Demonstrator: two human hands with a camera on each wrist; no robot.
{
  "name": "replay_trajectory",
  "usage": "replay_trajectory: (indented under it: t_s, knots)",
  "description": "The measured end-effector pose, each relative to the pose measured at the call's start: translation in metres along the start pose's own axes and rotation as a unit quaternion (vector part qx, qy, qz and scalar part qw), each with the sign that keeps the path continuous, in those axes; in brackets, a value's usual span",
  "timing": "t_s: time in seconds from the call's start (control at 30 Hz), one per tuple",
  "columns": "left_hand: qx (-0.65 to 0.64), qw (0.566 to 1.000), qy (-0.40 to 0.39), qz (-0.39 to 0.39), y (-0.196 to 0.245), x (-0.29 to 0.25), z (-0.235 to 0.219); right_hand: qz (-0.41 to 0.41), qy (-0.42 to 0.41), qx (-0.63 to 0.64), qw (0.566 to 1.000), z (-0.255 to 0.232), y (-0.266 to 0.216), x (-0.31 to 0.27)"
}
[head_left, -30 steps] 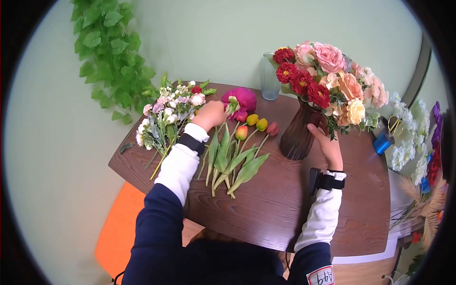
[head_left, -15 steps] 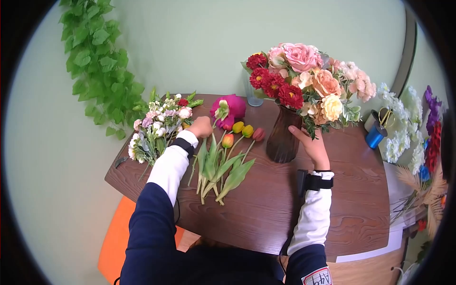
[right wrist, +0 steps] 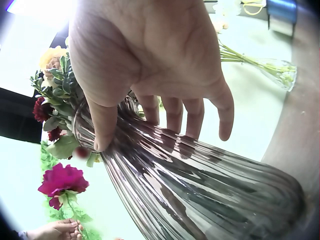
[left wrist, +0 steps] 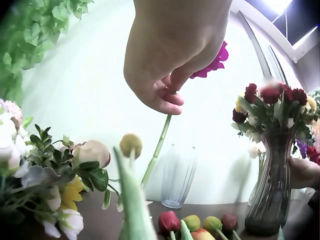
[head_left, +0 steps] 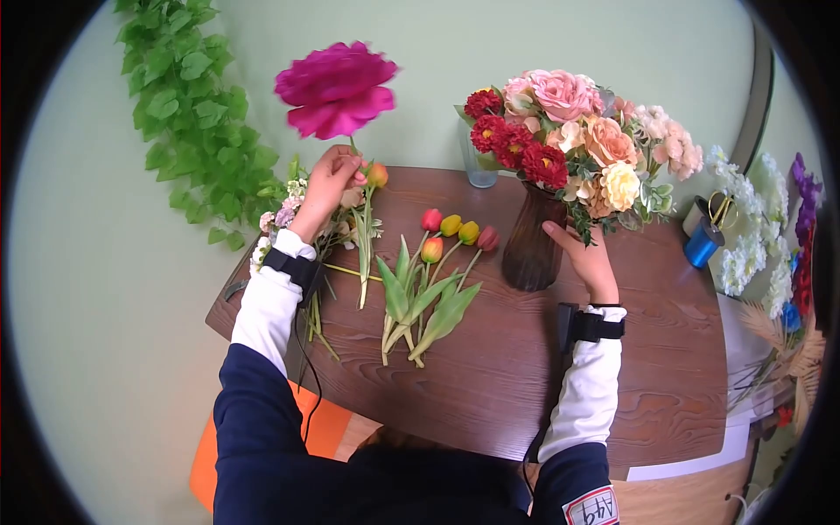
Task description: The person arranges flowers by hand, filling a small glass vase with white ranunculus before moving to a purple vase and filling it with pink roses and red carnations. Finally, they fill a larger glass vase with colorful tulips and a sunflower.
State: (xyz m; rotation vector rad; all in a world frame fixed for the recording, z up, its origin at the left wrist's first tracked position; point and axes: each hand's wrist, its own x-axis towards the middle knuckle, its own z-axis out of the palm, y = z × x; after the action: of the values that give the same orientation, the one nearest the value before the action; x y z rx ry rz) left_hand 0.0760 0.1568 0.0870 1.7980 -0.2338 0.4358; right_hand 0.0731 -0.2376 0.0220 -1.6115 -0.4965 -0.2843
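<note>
My left hand [head_left: 332, 185] pinches the green stem [left wrist: 159, 145] of a magenta peony [head_left: 337, 90], its big bloom upright above the fingers and over the table's back left. An orange tulip [head_left: 377, 175] shows just beside these fingers, its leafy stem running down toward the tabletop. My right hand [head_left: 588, 262] grips the dark ribbed glass vase [head_left: 531, 245] below its rim, thumb on one side and fingers round the other. Pink roses [head_left: 564, 94], red flowers [head_left: 544, 164] and a cream bloom [head_left: 619, 185] fill the vase.
Several tulips [head_left: 432, 250] lie mid-table. A bunch of small white and pink flowers [head_left: 284, 216] lies at the left, partly behind my left arm. A clear glass vase [left wrist: 178, 175] stands at the back. A blue spool [head_left: 703, 245] sits at the right edge.
My left hand has lifted the magenta peony off the table and raised it up and to the left, turning its bloom upright. My right hand stays on the vase.
</note>
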Motion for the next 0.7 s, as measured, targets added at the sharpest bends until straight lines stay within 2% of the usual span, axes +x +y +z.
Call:
replay_trajectory:
  t_s: [0.1,0.23,0.3,0.33,0.37,0.4,0.43,0.47,0.5,0.53,0.6,0.67,0.7]
  knots:
    - [-0.046,0.998,0.028,0.023,0.017,-0.007,-0.001,-0.025,-0.006,0.002,1.000,-0.002,0.010,0.004]
    - [-0.113,0.992,0.008,0.052,0.035,-0.016,0.005,-0.041,0.006,-0.040,0.998,-0.002,0.005,0.004]
    - [-0.135,0.990,-0.023,0.040,0.042,-0.024,0.016,-0.083,0.020,-0.148,0.985,-0.003,-0.008,0.002]
    - [-0.137,0.989,-0.022,0.041,0.047,-0.029,0.022,-0.085,0.019,-0.150,0.985,-0.003,-0.020,-0.002]
    - [-0.137,0.989,-0.047,0.025,0.051,-0.035,0.029,-0.059,0.020,-0.297,0.953,-0.004,-0.035,-0.009]
    - [-0.137,0.988,-0.073,0.009,0.052,-0.040,0.037,-0.033,0.021,-0.437,0.898,-0.004,-0.046,-0.014]
    - [-0.145,0.985,-0.088,0.019,0.050,-0.046,0.045,-0.035,0.022,-0.440,0.897,-0.005,-0.053,-0.018]
    - [-0.148,0.985,-0.089,0.023,0.050,-0.051,0.053,0.010,-0.014,-0.433,0.901,-0.007,-0.059,-0.022]
    - [-0.147,0.981,-0.123,0.016,0.050,-0.057,0.060,0.056,-0.051,-0.424,0.903,-0.008,-0.064,-0.024]
    - [-0.146,0.976,-0.158,0.009,0.050,-0.061,0.067,0.056,-0.047,-0.427,0.901,-0.007,-0.068,-0.024]
    - [-0.161,0.968,-0.192,0.008,0.055,-0.072,0.082,0.037,-0.211,-0.282,0.935,0.000,-0.077,-0.025]
    - [-0.117,0.972,-0.204,0.022,0.059,-0.076,0.091,0.007,-0.235,-0.271,0.934,0.020,-0.109,-0.030]
    - [-0.119,0.970,-0.210,0.025,0.062,-0.079,0.095,-0.040,-0.207,-0.222,0.952,0.030,-0.112,-0.032]
